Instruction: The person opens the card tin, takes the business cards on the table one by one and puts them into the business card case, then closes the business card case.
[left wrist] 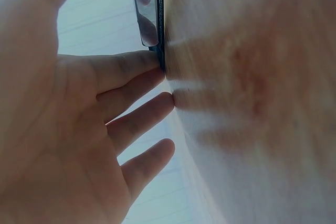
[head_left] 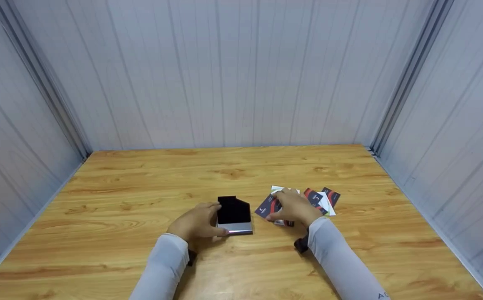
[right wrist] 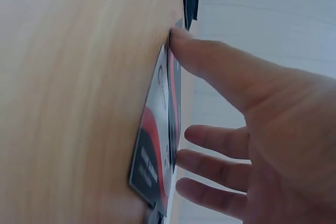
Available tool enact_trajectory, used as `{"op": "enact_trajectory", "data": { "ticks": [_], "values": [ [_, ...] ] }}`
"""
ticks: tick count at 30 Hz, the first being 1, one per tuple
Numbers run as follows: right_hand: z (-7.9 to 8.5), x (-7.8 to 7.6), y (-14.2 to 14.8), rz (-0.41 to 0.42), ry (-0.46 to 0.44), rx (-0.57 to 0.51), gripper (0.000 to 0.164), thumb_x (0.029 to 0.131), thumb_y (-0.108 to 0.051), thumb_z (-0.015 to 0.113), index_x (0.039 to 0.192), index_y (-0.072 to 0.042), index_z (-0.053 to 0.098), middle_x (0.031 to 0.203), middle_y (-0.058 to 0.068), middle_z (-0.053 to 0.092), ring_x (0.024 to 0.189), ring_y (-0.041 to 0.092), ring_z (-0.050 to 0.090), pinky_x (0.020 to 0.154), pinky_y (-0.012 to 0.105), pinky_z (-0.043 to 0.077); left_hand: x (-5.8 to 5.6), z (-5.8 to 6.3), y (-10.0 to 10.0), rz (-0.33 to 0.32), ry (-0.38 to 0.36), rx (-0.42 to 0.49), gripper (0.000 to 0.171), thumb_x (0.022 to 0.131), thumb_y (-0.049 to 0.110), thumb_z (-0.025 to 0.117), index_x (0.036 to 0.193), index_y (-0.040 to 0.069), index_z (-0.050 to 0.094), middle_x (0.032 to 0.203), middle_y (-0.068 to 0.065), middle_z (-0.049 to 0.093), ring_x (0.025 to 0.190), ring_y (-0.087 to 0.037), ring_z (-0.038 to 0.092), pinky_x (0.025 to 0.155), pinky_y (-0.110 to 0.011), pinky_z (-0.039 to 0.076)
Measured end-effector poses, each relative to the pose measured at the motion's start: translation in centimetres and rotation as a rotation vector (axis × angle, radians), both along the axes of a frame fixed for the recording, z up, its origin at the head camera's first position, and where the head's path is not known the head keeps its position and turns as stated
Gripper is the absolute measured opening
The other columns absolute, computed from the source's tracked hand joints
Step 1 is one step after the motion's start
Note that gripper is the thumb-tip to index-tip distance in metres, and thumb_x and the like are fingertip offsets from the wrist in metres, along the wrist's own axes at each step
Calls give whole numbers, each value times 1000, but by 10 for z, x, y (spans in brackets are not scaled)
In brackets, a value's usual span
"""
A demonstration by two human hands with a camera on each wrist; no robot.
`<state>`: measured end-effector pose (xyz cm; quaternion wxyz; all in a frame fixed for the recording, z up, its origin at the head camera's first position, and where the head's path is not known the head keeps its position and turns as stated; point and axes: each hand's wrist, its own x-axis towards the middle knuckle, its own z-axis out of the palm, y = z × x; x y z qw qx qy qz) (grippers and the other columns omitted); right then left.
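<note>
A card case (head_left: 233,213) lies opened on the table, its black inside facing up and a shiny metal strip along its front. My left hand (head_left: 197,221) rests at its left side, thumb on the front metal edge and index finger by the left edge. In the left wrist view the fingers (left wrist: 142,119) are fairly straight, tips near the tabletop. My right hand (head_left: 295,207) reaches over loose business cards (head_left: 266,207), dark with red curves. In the right wrist view its thumb touches the edge of a card (right wrist: 176,87), the other fingers extended beside the cards.
More cards (head_left: 331,196) and white slips (head_left: 326,203) lie spread to the right of the right hand. The wooden table (head_left: 141,179) meets pale panel walls (head_left: 237,75) at the back and both sides.
</note>
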<state>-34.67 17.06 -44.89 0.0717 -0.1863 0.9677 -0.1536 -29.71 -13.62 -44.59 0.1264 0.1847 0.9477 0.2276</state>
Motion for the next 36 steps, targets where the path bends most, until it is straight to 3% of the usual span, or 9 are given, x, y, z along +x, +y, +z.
{"op": "enact_trajectory", "data": {
  "ticks": [6,11,18,22,32,36],
  "values": [
    [0,1,-2,-21,0,-54,83,80,-48,83,147,-9,51,141,15,50,131,36,45,111,54,33,2,0,0,4,-8,0,90,87,49,76,155,6,37,159,-12,33,146,-34,28,115,-51,30],
    [0,1,-3,-50,31,-120,85,80,-33,87,149,-4,46,140,18,47,129,36,46,105,49,42,1,-1,0,10,-12,-6,90,87,49,76,156,7,36,160,-10,33,147,-33,27,115,-50,30],
    [-3,0,-5,-78,41,-221,80,81,-16,86,148,-3,44,127,17,46,106,29,55,87,43,50,0,-3,0,24,-18,16,90,86,47,78,155,6,38,159,-10,33,147,-32,27,115,-49,30],
    [-4,0,-5,-70,33,-272,82,82,-7,84,151,-3,41,128,17,43,99,27,55,81,40,51,1,-3,2,26,-12,16,90,85,48,78,155,6,39,159,-10,35,146,-33,28,115,-49,31],
    [-1,1,-2,-36,-10,-318,75,92,1,70,156,-4,33,140,20,44,115,31,53,91,42,49,1,-3,0,17,-22,12,90,86,48,77,156,8,37,159,-10,33,147,-33,27,115,-50,30],
    [1,0,0,-20,13,-309,66,98,-2,62,156,-5,32,142,20,44,119,31,54,94,42,48,1,-2,0,11,-20,21,90,86,49,77,155,7,37,159,-11,33,146,-34,28,114,-52,30]
  ]
}}
